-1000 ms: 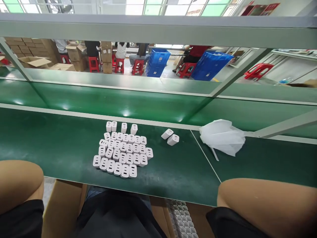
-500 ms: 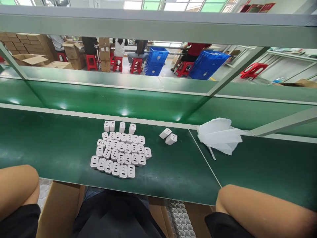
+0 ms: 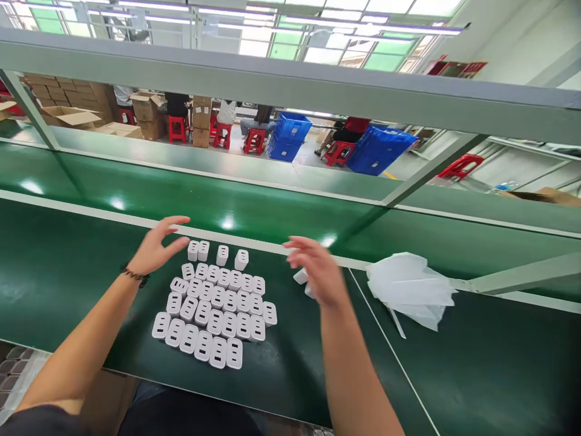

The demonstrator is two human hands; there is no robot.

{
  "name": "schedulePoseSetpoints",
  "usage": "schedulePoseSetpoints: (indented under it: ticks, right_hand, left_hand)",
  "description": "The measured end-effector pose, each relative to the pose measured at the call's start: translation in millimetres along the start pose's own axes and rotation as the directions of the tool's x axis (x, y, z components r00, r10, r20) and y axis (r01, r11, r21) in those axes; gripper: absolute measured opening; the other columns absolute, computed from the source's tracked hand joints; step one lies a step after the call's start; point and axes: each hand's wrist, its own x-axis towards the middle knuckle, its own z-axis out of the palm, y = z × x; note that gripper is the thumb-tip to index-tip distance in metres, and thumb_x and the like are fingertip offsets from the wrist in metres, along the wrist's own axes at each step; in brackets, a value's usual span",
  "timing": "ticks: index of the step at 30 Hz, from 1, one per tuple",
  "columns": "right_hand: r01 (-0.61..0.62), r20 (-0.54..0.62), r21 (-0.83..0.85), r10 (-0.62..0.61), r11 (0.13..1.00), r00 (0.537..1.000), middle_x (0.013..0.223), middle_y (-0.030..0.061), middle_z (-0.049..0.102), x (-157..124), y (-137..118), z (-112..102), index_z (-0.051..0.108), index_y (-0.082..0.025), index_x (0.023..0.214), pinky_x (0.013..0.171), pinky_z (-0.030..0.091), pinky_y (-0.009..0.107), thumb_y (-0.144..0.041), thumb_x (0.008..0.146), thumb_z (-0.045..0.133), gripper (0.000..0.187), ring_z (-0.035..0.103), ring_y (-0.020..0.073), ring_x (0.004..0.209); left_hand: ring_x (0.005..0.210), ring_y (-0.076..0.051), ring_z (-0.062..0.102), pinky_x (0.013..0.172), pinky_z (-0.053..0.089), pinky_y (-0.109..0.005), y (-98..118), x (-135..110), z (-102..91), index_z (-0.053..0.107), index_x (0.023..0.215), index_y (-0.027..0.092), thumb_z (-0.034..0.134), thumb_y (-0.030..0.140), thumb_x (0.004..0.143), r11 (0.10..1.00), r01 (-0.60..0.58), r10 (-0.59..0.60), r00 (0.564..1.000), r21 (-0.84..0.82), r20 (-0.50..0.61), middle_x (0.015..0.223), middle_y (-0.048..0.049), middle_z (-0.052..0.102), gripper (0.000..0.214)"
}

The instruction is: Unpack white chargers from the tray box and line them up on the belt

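Rows of small white charger-like blocks (image 3: 217,299) with slots in their top faces stand on the green work surface (image 3: 290,363). Just left of the back row my left hand (image 3: 157,245), with a dark beaded bracelet on the wrist, is raised with thumb and fingers apart and nothing in it. My right hand (image 3: 315,266) hovers to the right of the rows, fingers stretched out, holding nothing that shows. Partly hidden behind it are two separate white blocks (image 3: 300,276). Whether the right hand touches them I cannot tell.
A crumpled white plastic bag (image 3: 411,287) lies at the right, past a seam. A metal frame bar (image 3: 290,91) crosses above the bench. Beyond stand blue crates (image 3: 287,136), cardboard boxes (image 3: 202,121), red stools (image 3: 255,141) and seated people.
Both hands have come into view and reached forward over the work surface, one on each side of the blocks. The camera view has tilted up. The blocks keep the same arrangement.
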Motion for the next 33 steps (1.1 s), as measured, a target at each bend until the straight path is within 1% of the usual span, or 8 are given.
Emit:
schedulePoseSetpoints:
  ticks: [3, 5, 8, 12, 16, 23, 28, 33]
  right_hand:
    - [-0.172, 0.264, 0.100, 0.141, 0.980, 0.954, 0.125, 0.0101, 0.059, 16.3, 22.4, 22.2, 0.054, -0.025, 0.132, 0.071, 0.057, 0.033, -0.047, 0.087, 0.065, 0.051, 0.062, 0.0150, 0.080]
    - [-0.323, 0.488, 0.159, 0.210, 0.933, 0.847, 0.128, 0.0108, 0.057, 28.7, 36.6, 36.0, 0.049, -0.025, 0.138, 0.070, 0.056, 0.031, -0.043, 0.079, 0.073, 0.066, 0.063, 0.0146, 0.082]
    - [-0.460, 0.637, 0.220, 0.231, 0.860, 0.736, 0.115, 0.0091, 0.063, 40.3, 54.0, 52.6, 0.042, -0.023, 0.143, 0.067, 0.057, 0.028, -0.038, 0.074, 0.077, 0.080, 0.064, 0.0158, 0.084]
    - [-0.464, 0.585, 0.275, 0.236, 0.842, 0.776, 0.118, 0.0090, 0.062, 40.3, 64.5, 65.3, 0.046, -0.023, 0.140, 0.057, 0.057, 0.023, -0.036, 0.075, 0.076, 0.073, 0.063, 0.0153, 0.084]
    - [-0.423, 0.550, 0.279, 0.217, 0.862, 0.806, 0.139, 0.0095, 0.052, 38.5, 60.5, 69.7, 0.042, -0.027, 0.142, 0.052, 0.057, 0.022, -0.033, 0.079, 0.070, 0.070, 0.063, 0.0158, 0.087]
    - [-0.334, 0.480, 0.224, 0.194, 0.915, 0.855, 0.132, 0.0098, 0.058, 39.4, 47.5, 76.8, 0.049, -0.026, 0.129, 0.044, 0.044, 0.017, -0.030, 0.084, 0.065, 0.048, 0.064, 0.0175, 0.089]
    - [-0.391, 0.495, 0.213, 0.246, 0.895, 0.833, 0.117, 0.0094, 0.064, 35.4, 49.7, 80.7, 0.049, -0.026, 0.135, 0.053, 0.050, 0.022, -0.034, 0.085, 0.064, 0.052, 0.062, 0.0186, 0.089]
    - [-0.428, 0.495, 0.214, 0.280, 0.878, 0.822, 0.109, 0.0085, 0.065, 35.0, 49.1, 84.1, 0.052, -0.026, 0.132, 0.054, 0.053, 0.024, -0.036, 0.084, 0.066, 0.051, 0.061, 0.0193, 0.086]
  left_hand:
    - [0.141, -0.029, 0.037, 0.115, 0.035, -0.047, -29.1, 14.7, 25.6, 0.037, 0.146, 0.026, 0.069, 0.053, 0.080, 0.996, 0.089, -0.076, 0.952, -0.030, 0.297, 0.153, -0.0106, 0.038, 0.078]
    - [0.143, -0.031, 0.033, 0.117, 0.031, -0.049, -48.0, 24.9, 41.8, 0.031, 0.149, 0.025, 0.076, 0.051, 0.074, 0.987, 0.143, -0.096, 0.887, -0.071, 0.452, 0.154, -0.0123, 0.035, 0.091]
    - [0.139, -0.030, 0.039, 0.116, 0.031, -0.051, -69.4, 33.2, 57.3, 0.030, 0.149, 0.025, 0.079, 0.044, 0.072, 0.964, 0.192, -0.077, 0.864, -0.184, 0.498, 0.151, -0.0139, 0.040, 0.093]
    - [0.138, -0.027, 0.041, 0.117, 0.030, -0.051, -84.8, 32.6, 61.5, 0.029, 0.148, 0.028, 0.077, 0.035, 0.077, 0.882, 0.262, -0.044, 0.873, -0.391, 0.486, 0.150, -0.0137, 0.040, 0.085]
    - [0.144, -0.027, 0.032, 0.119, 0.026, -0.052, -87.1, 32.3, 55.4, 0.028, 0.148, 0.030, 0.069, 0.023, 0.081, 0.818, 0.332, 0.025, 0.795, -0.470, 0.606, 0.153, -0.0107, 0.038, 0.078]
    - [0.142, -0.027, 0.035, 0.116, 0.032, -0.046, -80.5, 33.3, 45.5, 0.031, 0.147, 0.029, 0.062, 0.018, 0.083, 0.786, 0.397, 0.063, 0.710, -0.474, 0.701, 0.154, -0.0093, 0.037, 0.073]
    - [0.127, -0.023, 0.052, 0.107, 0.043, -0.039, -74.6, 33.9, 46.8, 0.049, 0.135, 0.024, 0.062, 0.028, 0.088, 0.877, 0.373, -0.090, 0.747, -0.303, 0.659, 0.141, -0.0088, 0.051, 0.049]
    - [0.100, -0.019, 0.058, 0.089, 0.050, -0.034, -68.3, 29.3, 60.8, 0.056, 0.124, 0.024, 0.071, 0.034, 0.080, 0.979, 0.205, -0.190, 0.870, 0.018, 0.456, 0.118, -0.0058, 0.062, 0.047]
